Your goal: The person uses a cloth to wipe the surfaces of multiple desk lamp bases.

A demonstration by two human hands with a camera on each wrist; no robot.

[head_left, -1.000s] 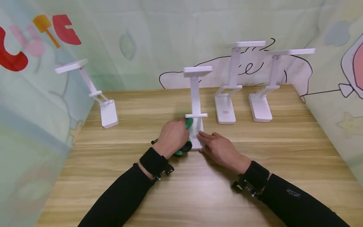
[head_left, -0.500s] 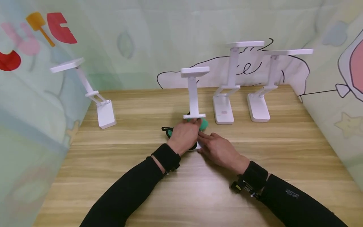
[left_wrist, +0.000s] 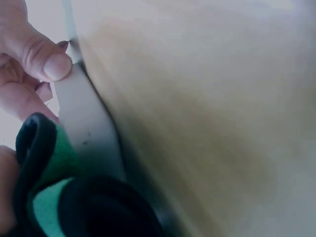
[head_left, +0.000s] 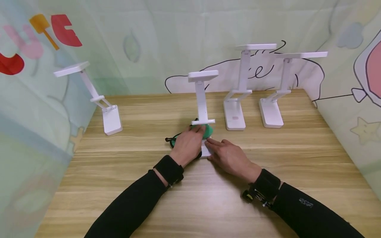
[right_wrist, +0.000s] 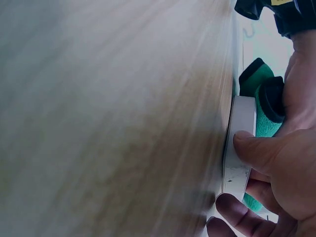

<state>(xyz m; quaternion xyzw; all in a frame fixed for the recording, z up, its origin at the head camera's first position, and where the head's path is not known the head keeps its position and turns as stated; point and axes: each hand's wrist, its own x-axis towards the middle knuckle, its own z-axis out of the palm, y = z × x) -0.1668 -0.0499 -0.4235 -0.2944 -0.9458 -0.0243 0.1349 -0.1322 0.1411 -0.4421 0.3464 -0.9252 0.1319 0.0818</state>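
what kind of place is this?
Likely a staged tabletop workspace, perhaps a recording booth: a wood-grain table, a cartoon-printed backdrop along its left, far and right sides, and four white desk lamps standing on it.

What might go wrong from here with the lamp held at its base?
If the right grip slips off the lamp base, the lamp might shift or tip. The left grip sits close to the crossbar and could bump it. The green cloth has a black loop sticking out, which might snag.

Both hands (head_left: 188,142) (head_left: 230,157) forward, close together
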